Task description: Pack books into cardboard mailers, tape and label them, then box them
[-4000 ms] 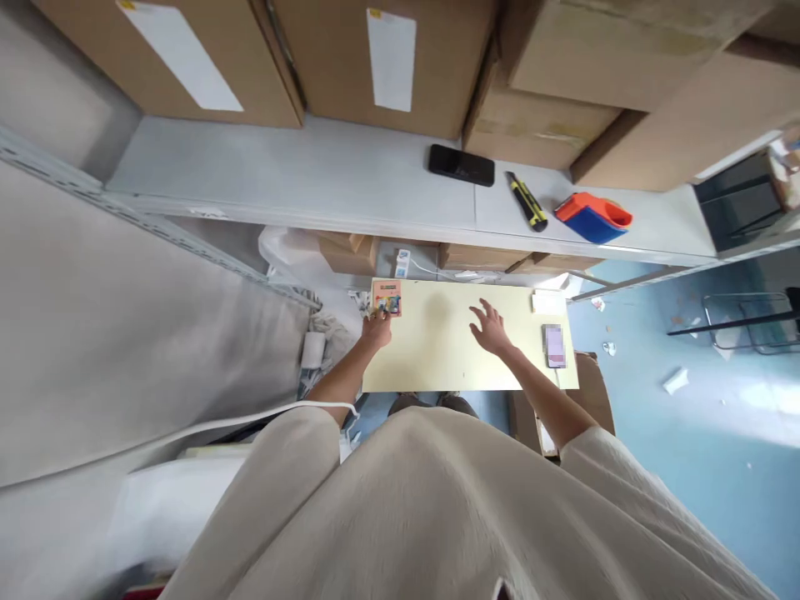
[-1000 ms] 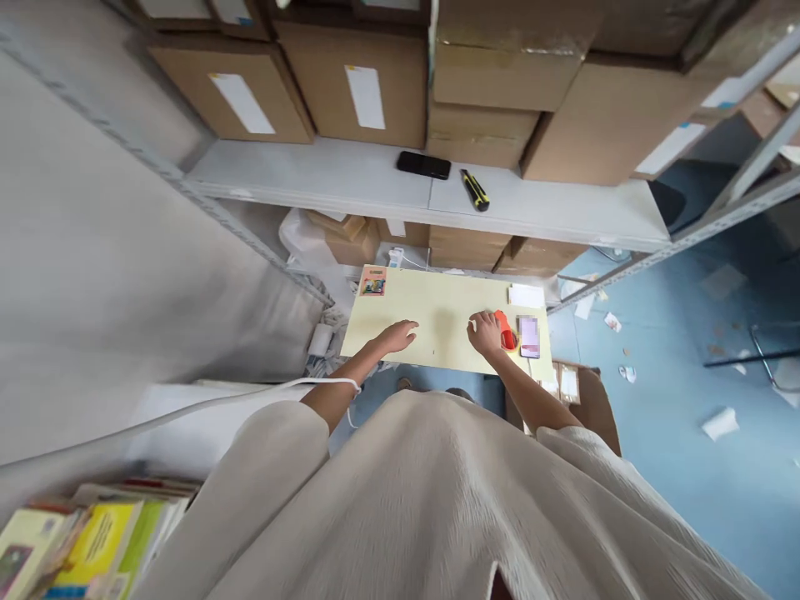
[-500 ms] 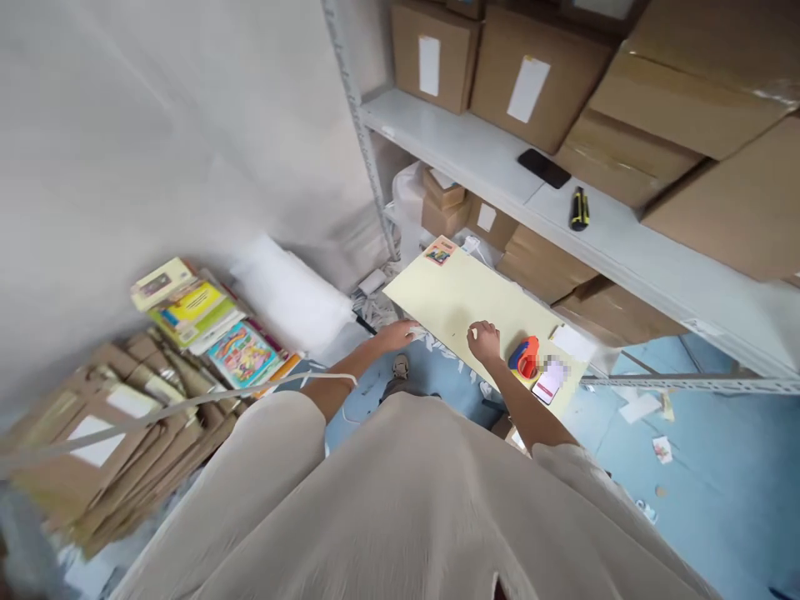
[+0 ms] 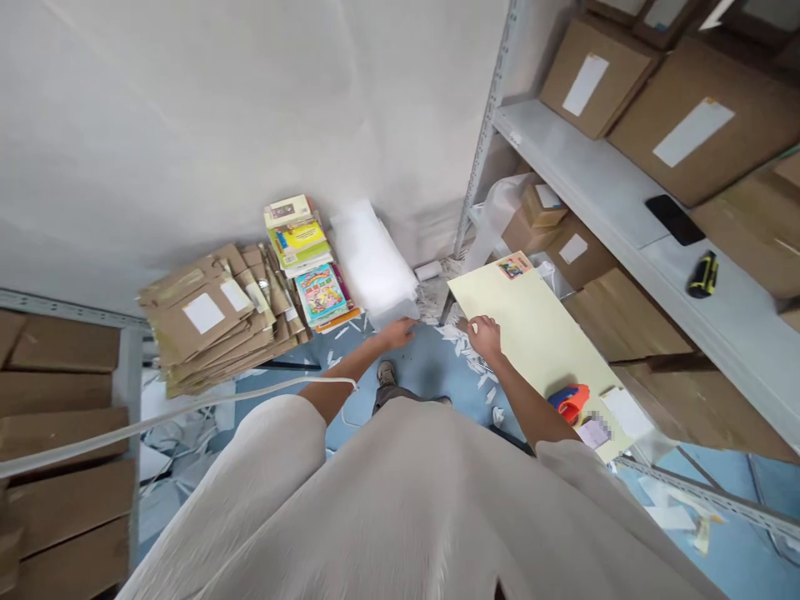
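My left hand (image 4: 398, 332) reaches forward with its fingers stretched out, close to the front end of a stack of white sheets (image 4: 375, 262). I see nothing in it. My right hand (image 4: 486, 337) is at the left edge of a pale yellow table (image 4: 531, 325), its fingers curled in; whatever they hold, if anything, is too small to make out. On the table lie a small colourful picture card (image 4: 513, 266), a red and blue tape dispenser (image 4: 570, 404), a phone (image 4: 593, 430) with a lit screen and some white paper (image 4: 628, 413).
Left of the sheets are stacked books (image 4: 322, 293) and flattened cardboard boxes (image 4: 212, 321). A metal shelf (image 4: 593, 175) on the right bears cartons, a black phone (image 4: 675, 219) and a black-yellow utility knife (image 4: 702, 275). Paper scraps (image 4: 475, 358) litter the blue floor.
My view has swung left, bringing the books, cardboard and left-hand cartons further in. My right hand has shifted from over the table to its left edge; my left hand is now nearer the white sheets.
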{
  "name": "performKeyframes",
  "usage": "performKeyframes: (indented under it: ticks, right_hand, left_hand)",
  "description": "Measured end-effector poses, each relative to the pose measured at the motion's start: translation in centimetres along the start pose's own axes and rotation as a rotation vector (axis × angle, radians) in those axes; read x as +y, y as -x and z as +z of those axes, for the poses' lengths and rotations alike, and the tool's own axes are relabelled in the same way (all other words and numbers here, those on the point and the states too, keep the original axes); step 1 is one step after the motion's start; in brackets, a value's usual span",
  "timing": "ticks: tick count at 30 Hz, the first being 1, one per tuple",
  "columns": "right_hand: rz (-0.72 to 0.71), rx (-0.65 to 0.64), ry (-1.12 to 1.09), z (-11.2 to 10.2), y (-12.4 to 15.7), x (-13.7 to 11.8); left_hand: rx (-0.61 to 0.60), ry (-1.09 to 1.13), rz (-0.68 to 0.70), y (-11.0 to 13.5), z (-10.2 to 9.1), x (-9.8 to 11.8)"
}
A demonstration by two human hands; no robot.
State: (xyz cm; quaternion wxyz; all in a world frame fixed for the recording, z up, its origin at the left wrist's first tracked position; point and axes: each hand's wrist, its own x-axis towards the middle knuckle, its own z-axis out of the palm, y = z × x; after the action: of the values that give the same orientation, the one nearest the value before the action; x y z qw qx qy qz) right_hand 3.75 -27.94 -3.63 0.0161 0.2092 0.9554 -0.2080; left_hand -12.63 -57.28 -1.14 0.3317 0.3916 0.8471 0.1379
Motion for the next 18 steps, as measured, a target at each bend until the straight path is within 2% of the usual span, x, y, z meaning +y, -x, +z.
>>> performKeyframes:
  ticks: [4,8,15,18]
  right_hand:
    - [-0.054,-0.045,-0.006,2.6,-2.9,-4.1]
    - [-0.121,-0.078,-0.048,5.4,-5.5,-7.8]
    - [-0.076,-0.122,-0.148,10.8,-9.9,-13.2]
    - [-0.021,-0.158,-0.174,13.4,-11.7,-15.0]
  left_hand:
    - [0.033,0.018,-0.046,2.0,-0.3,-3.7]
    - [0.051,-0.003,-0.079,2.4,-1.8,-7.5]
    - [0.048,-0.157,-0.099,0.0,-7.1,-14.1]
    - [0.01,-0.176,-0.071,-1.6,-8.5,-16.6]
